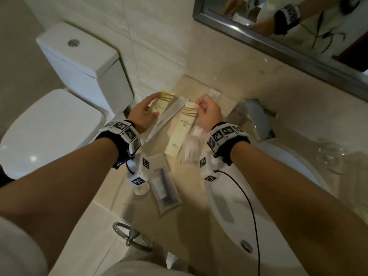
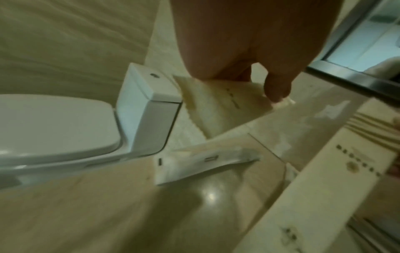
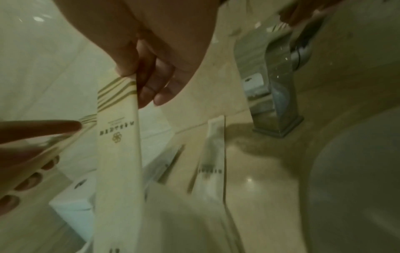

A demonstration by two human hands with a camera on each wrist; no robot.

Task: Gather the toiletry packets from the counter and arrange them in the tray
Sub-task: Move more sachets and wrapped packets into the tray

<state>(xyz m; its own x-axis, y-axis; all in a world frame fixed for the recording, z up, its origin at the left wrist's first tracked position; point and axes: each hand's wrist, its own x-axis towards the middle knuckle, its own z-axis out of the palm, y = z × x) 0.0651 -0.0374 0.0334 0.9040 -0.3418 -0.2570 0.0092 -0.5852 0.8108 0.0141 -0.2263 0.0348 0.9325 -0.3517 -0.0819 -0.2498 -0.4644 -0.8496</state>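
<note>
My left hand [image 1: 151, 106] grips a cream packet with gold stripes [image 1: 163, 103] above the counter's far left corner; its thumb [image 2: 277, 87] presses that packet's edge [image 2: 227, 106]. My right hand [image 1: 197, 107] pinches the striped top of a second cream packet [image 1: 182, 129], which hangs down from the fingers [image 3: 151, 82] in the right wrist view [image 3: 118, 154]. A long translucent packet [image 1: 165, 120] lies slanted between the two; I cannot tell whether my left hand holds it too. On the counter are a clear packet of white items [image 1: 192, 148] and a clear packet with a dark item [image 1: 165, 186]. No tray is in view.
The beige counter [image 1: 191, 182] ends at a wall on the left, with a toilet [image 1: 59, 116] beyond. A basin [image 1: 258, 206] and chrome tap [image 1: 256, 118] lie to the right, with a glass [image 1: 330, 156] past them. A towel ring [image 1: 131, 236] hangs below the front edge.
</note>
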